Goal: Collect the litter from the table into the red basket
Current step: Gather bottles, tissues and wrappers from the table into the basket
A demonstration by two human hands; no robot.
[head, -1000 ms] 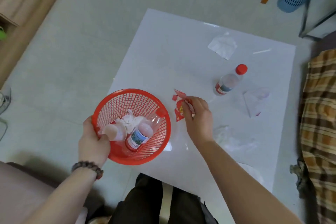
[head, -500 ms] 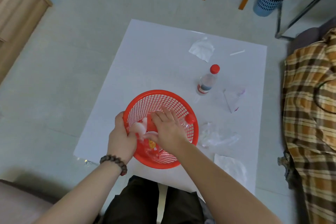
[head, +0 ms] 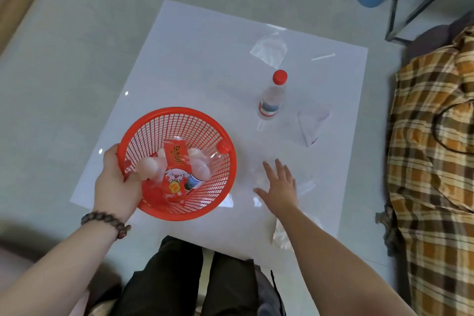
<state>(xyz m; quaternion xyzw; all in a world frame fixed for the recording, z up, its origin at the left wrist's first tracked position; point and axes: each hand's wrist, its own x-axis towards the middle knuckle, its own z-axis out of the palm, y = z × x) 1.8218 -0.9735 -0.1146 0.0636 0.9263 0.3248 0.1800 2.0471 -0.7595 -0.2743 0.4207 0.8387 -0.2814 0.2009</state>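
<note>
Gripping the red basket (head: 164, 120) by its near-left rim, the left hand (head: 116, 185) held it. The right hand (head: 279, 185), fingers spread, held nothing, over clear plastic (head: 305, 185) on the table (head: 205, 59).

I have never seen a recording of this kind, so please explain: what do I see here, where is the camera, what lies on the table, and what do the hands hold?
There is no machine here. A person wears a camera on the head, so you look down at the person's own two hands and lap.

The left hand grips the rim of the red basket. In the basket lie a red packet and a plastic bottle, among other litter.

The right hand is open, fingers spread, over a crumpled clear plastic piece. It holds nothing.

On the white table there are also an upright bottle with a red cap, more clear wrappers and a thin white straw.
</note>
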